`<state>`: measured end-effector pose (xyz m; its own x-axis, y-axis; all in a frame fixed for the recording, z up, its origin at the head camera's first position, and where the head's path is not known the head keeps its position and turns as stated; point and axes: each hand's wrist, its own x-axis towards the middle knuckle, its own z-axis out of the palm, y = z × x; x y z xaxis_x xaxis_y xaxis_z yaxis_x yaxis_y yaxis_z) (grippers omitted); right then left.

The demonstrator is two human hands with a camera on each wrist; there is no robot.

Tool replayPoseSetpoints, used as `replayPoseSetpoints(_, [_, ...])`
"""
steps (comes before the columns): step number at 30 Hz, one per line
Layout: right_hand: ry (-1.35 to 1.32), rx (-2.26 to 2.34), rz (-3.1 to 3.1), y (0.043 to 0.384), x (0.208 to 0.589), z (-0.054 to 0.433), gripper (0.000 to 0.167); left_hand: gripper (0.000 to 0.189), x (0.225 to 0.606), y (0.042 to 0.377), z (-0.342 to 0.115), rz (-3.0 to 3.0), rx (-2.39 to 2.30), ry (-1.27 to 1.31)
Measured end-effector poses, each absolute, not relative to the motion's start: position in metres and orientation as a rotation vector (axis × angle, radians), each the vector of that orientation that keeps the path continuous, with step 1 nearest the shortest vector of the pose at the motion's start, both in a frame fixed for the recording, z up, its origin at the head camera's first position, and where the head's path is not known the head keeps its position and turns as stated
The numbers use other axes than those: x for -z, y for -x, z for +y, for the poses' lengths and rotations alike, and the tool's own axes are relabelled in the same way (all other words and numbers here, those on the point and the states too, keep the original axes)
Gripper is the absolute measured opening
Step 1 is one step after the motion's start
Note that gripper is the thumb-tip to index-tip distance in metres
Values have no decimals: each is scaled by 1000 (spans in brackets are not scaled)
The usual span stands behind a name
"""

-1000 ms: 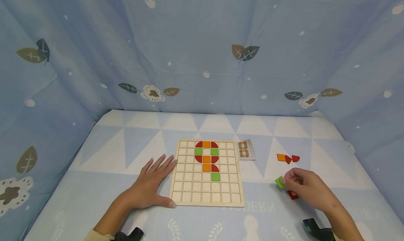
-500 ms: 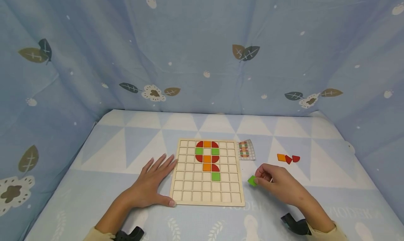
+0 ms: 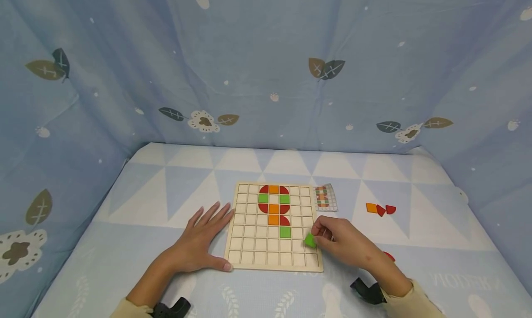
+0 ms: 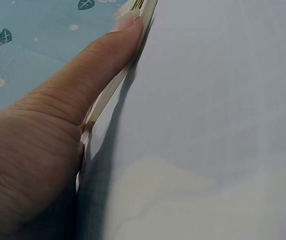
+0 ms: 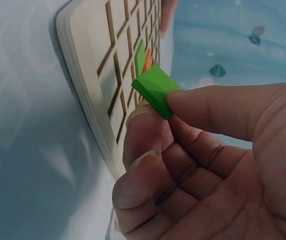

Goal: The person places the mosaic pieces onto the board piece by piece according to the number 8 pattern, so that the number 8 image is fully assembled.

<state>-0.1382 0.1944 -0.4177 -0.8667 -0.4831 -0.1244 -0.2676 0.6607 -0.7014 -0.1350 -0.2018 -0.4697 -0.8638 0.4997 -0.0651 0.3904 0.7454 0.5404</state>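
Observation:
A wooden grid board (image 3: 255, 258) lies flat on the table, with red, orange and green tiles set in its upper middle cells. My left hand (image 3: 199, 244) rests spread at the board's left side, its fingertips and thumb touching the edge; in the left wrist view the thumb (image 4: 98, 60) lies along that edge. Between thumb and fingers my right hand (image 3: 342, 241) pinches a green square tile (image 5: 155, 89), held tilted above the board's right edge. A green tile (image 3: 285, 232) sits in a cell left of it.
A small printed pattern card (image 3: 326, 198) lies beside the board's upper right corner. Farther right are an orange tile (image 3: 371, 208) and two red tiles (image 3: 390, 210). Another red piece (image 3: 389, 256) shows partly behind the right forearm. A patterned curtain (image 3: 266, 68) hangs behind the table.
My right hand has lifted the green tile from the pieces at the right and carried it left to over the board's right edge. The left hand has stayed in place.

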Motion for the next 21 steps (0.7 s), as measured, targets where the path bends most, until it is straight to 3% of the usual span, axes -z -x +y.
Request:
replayPoseSetpoints(13, [615,1003,2552,139,423,185,8,128,471,135,-203,2739,-770,-709])
replayPoseSetpoints(21, [598,943,2668,140,423,212,21,128,471,136,-202,2736,-755,-696])
